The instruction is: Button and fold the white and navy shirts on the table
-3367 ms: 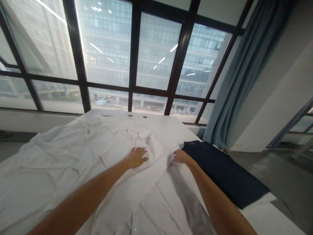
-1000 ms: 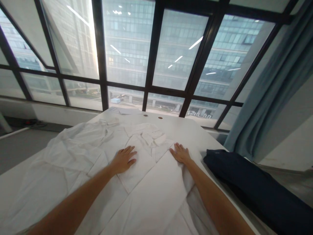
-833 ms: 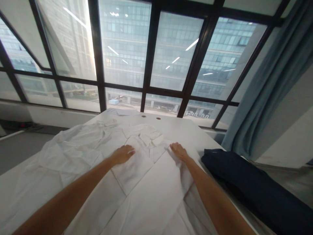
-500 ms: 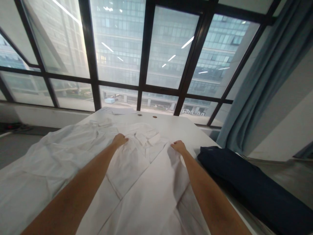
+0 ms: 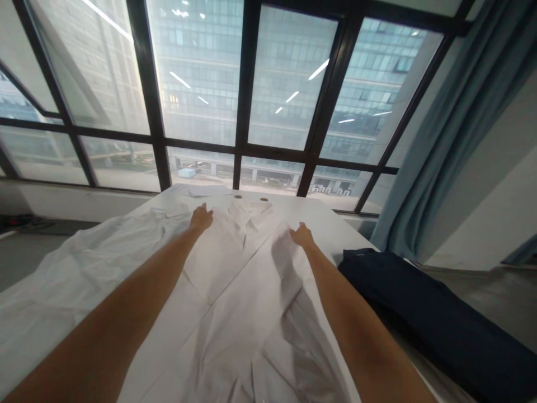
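White shirt (image 5: 239, 274) extends lengthwise toward the windows (image 5: 277, 84), collar (image 5: 251, 211) at far end.

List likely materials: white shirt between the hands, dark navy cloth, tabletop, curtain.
White shirt: thin matt fabric, perhaps cotton or a blend; soft creases.
Dark navy cloth: matt textile, no clear sheen; fibre can't be told.
Tabletop: probably white laminate; smooth, even, flat surface.
Curtain: blue-grey fabric, fairly matt; hangs in soft vertical folds, fibre unclear.

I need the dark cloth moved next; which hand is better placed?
Probably the right hand: it is nearer the dark cloth. Both it and the left hand hold the white shirt.
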Demonstrator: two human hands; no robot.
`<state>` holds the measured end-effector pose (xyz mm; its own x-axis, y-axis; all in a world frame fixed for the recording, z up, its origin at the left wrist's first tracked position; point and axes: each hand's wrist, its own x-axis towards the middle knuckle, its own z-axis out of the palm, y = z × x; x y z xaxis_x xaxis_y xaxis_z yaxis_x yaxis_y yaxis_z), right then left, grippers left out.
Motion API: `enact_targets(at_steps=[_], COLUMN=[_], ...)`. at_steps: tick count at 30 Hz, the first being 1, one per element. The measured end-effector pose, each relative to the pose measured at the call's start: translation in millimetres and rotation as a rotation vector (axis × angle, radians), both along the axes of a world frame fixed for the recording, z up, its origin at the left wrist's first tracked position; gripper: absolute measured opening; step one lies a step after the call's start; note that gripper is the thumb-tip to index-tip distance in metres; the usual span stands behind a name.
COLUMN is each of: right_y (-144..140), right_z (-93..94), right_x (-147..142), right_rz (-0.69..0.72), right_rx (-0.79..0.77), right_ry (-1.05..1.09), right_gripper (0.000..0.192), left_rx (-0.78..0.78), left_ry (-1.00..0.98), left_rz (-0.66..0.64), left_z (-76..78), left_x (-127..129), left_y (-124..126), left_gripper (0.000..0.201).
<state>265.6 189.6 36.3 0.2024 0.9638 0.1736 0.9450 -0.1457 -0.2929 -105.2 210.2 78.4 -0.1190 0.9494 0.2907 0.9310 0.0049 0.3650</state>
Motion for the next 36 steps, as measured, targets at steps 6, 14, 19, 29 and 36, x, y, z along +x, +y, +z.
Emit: enact_targets(at_steps=[6,14,19,29,36], right_y=[-75,-118,-147,-264,-303], right_z=[-41.3,-52.7,-48.1,-48.5,-35.0], right_x=[0,12,13,59,64], right_rz=[0.244,0.202,0.092,-0.021,-0.065], right_rx=[-0.133,-0.177,-0.095,-0.094,-0.064], right_ry=[-0.155,-0.178,-0.211,-0.247,-0.144], right_gripper=[0.058,0.067,0.060,0.048,0.041], left_rx=[-0.198,-0.249,-0.264,-0.111,-0.347], left_ry=[0.223,0.301,0.387,0.424,0.315], left_rz=[-0.402,-0.413,-0.327,-0.094,0.038], left_z=[-68.6,-82.9,-63.3,-64.5,-48.6], left_x=[-8,-19,-26,-63,-77], left_y=[-74,-134,-155,-274,-325], left_gripper=[0.070,0.068,0.070,0.059,0.052])
